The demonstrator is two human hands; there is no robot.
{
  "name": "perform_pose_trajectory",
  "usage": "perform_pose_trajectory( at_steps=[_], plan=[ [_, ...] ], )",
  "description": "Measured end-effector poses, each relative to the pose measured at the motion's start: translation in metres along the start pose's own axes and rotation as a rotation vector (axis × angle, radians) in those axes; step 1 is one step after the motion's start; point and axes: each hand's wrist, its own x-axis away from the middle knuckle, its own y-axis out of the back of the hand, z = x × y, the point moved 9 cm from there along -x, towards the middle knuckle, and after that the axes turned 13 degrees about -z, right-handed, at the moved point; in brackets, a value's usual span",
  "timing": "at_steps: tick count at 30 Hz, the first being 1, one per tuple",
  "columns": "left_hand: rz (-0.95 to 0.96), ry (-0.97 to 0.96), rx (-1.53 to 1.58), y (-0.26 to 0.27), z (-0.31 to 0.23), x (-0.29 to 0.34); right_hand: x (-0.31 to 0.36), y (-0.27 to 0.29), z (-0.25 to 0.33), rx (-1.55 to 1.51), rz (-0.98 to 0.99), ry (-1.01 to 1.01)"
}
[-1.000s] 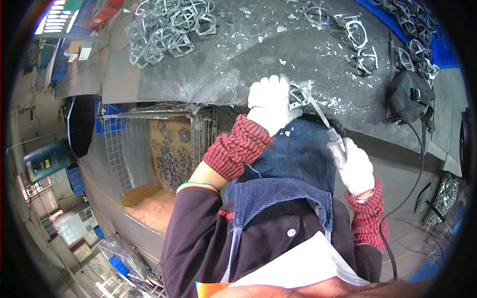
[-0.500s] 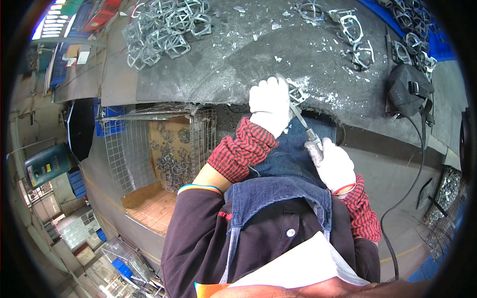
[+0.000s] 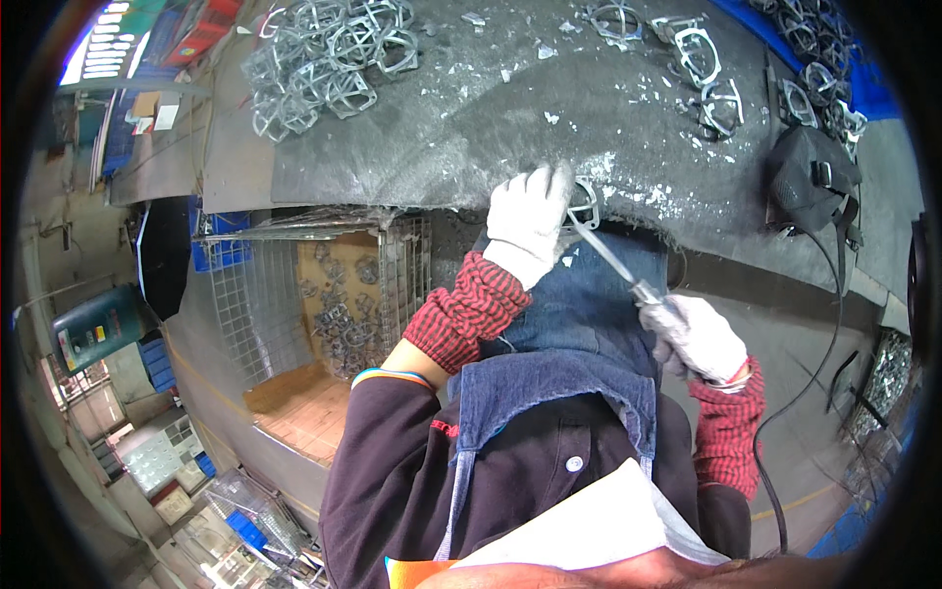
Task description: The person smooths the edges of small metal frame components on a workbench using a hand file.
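My left hand, in a white glove, closes on a small silver metal frame at the worktable's near edge. Part of that frame is hidden behind the fingers. My right hand, also gloved, grips the handle of a long thin file-like tool. The tool slants up and left, and its tip meets the frame beside my left hand. Both hands are above my denim apron.
On the dark worktable mat lie a heap of metal frames, a few frames at right and pale scraps. A black bag-like thing with a cable sits right. A wire cage holding more parts stands below left.
My right hand has drawn back right and down with the tool, which now shows more of its length. The frame in my left hand has turned and sits slightly lower.
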Motion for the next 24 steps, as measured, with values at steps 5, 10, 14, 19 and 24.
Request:
perform_pose_trajectory(
  at_steps=[5,10,14,19,24],
  plan=[
    [-0.131,-0.058,-0.074,-0.012,-0.001,0.019,0.005,0.011,0.001,-0.019,-0.003,0.005],
    [-0.112,-0.077,-0.138,-0.013,-0.001,0.024,-0.003,-0.011,0.023,0.083,-0.013,0.112],
    [-0.012,-0.041,-0.172,-0.015,-0.002,0.014,0.011,-0.021,0.06,0.55,-0.548,0.651],
    [0.194,0.089,-0.211,-0.017,-0.005,0.004,0.011,-0.023,0.042,0.522,-0.683,0.709],
    [0.246,0.158,-0.174,-0.005,-0.012,-0.002,0.006,-0.028,0.043,0.513,-0.729,0.741]
  ],
)
